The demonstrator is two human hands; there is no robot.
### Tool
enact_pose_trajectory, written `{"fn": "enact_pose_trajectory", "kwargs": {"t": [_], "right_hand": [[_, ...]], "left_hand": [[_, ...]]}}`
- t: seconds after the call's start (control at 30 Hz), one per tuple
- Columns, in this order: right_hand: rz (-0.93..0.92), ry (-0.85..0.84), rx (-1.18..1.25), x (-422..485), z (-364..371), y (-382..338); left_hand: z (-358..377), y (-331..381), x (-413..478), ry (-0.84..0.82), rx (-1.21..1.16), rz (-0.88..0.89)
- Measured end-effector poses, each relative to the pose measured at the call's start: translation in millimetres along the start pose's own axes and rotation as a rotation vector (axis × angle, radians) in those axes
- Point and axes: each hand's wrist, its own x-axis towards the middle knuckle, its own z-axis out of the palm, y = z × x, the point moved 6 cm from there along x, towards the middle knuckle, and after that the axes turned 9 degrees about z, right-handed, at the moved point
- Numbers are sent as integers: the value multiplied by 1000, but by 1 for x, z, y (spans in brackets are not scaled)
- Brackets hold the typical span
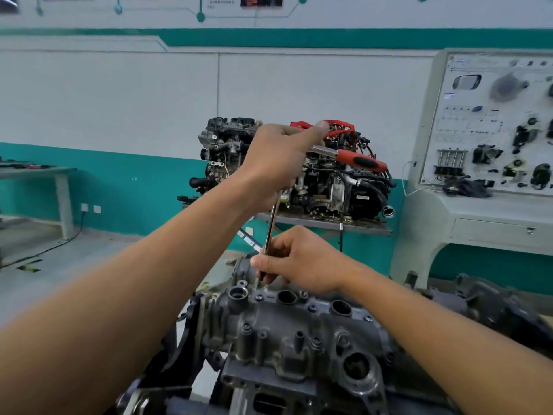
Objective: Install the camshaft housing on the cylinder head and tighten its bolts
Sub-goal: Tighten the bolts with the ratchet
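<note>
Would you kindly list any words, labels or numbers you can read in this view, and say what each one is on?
No text here is readable.
Wall poster: print, blurred.
Trainer panel: labels too small.
Engine on stand: white label, too small.
Ratchet: no readable marking.

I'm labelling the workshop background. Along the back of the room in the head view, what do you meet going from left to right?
Grey table → wall sockets → display engine → white training panel.
</note>
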Motion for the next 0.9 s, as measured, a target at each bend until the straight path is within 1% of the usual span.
{"fn": "enact_pose_trajectory", "kwargs": {"t": [0.2, 0.33, 0.5, 0.73, 0.9], "right_hand": [[-39, -46, -172, -31, 7, -22], [-63, -116, -161, -44, 15, -30], [-43, -81, -222, -46, 25, -27], [6, -85, -152, -49, 28, -21], [16, -75, -172, -49, 29, -21]], "left_hand": [[-4, 16, -27, 3, -43, -19], [-11, 23, -40, -3, -67, -8], [-14, 24, -55, 28, -3, -4], [-15, 28, -62, 49, 51, 42], [-16, 27, -67, 59, 67, 41]]}}
